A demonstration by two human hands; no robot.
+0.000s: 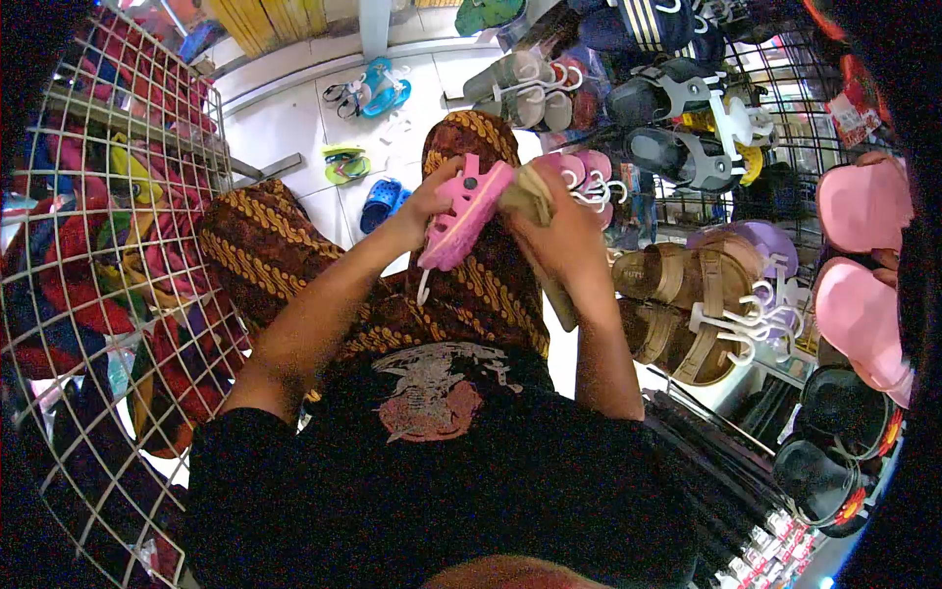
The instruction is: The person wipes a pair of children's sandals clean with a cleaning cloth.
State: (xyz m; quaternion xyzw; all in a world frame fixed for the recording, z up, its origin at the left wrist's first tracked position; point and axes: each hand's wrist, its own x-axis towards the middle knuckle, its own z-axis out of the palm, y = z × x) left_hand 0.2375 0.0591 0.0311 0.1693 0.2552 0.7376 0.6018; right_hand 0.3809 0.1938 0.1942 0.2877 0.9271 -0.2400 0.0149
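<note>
My left hand (424, 214) is closed around a small pink clog (465, 218) with round holes and a dark strap button. It is tilted over my knee, its toe end toward me, and a white hanger hook (424, 285) sticks out below it. Close to the clog's right side, my right hand (567, 236) grips a pale yellowish, soft-looking cloth (530, 194), partly covered by the fingers. My lap is covered by brown batik-patterned trousers (285, 236).
Blue clogs (383, 203), green flip-flops (345, 165) and turquoise sandals (387, 88) lie on the white tiled floor (294, 123). A wire rack (147, 196) with colourful footwear stands left. To the right hang brown sandals (677, 314), black sandals (677, 128) and pink slippers (859, 314) on white hangers.
</note>
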